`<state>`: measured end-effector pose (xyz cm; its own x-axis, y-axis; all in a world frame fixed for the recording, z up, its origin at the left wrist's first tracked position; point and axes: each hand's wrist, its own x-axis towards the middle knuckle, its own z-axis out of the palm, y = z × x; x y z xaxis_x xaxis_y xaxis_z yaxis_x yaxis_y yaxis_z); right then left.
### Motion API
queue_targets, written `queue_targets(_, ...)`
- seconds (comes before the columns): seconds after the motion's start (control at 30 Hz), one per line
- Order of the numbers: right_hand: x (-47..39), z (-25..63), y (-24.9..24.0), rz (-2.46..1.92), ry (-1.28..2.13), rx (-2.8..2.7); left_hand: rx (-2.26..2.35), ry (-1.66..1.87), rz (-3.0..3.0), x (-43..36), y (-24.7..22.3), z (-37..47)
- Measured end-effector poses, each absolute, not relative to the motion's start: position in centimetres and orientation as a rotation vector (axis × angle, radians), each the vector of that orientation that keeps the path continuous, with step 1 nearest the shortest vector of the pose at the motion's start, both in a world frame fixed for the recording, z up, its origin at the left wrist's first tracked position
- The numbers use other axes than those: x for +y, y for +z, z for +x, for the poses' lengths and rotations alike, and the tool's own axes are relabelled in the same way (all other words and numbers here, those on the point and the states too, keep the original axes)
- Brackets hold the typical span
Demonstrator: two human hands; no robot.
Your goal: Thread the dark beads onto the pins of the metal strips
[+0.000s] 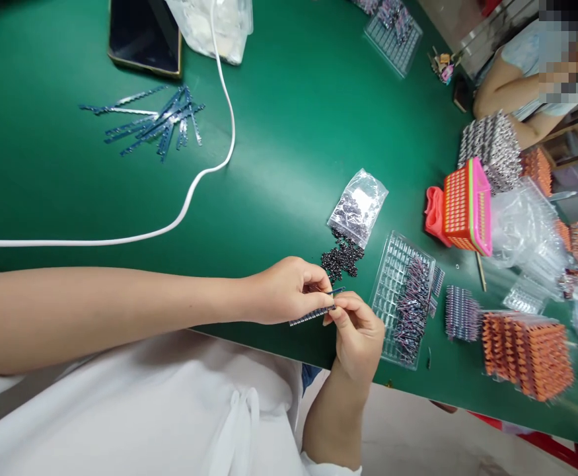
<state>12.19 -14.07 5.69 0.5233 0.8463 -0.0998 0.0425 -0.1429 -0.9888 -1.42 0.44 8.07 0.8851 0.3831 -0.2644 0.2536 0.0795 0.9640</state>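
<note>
- The left hand grips a dark, toothed strip between thumb and fingers; the right hand pinches at its end, the two hands' fingertips nearly meeting.
- Fingers cover part of the strip, so what sits between the fingertips is too small to make out.
- Strip and hands are over the near edge of the green worktop, just in front of the white top.
- The tablet-like device and white-filled bag are cut off above; the co-worker is partly blurred at upper right.
- Glare blurs the small bag by the dark beads.
- Left of the beads, a broad green stretch reaches the white cable and the loose blue strips.
- The clear tray stands close on the right hand's outer side.
</note>
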Motion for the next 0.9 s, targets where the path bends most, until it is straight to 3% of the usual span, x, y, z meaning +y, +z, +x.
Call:
queue_targets(0.37,-13.9,12.3,5.5,-1.597,0.702,-0.766,0.521,0.165,1.410,0.1,8.1,-1.1)
queue_targets(0.77,-13.8,12.3,5.8,-1.391,1.041,-0.672,0.325,0.019,1.682,1.1,8.5,-1.7)
queue_targets(0.9,-14.7,12.3,7.1,-1.610,0.822,-0.773,0.408,0.032,1.601,1.1,7.8,-1.4)
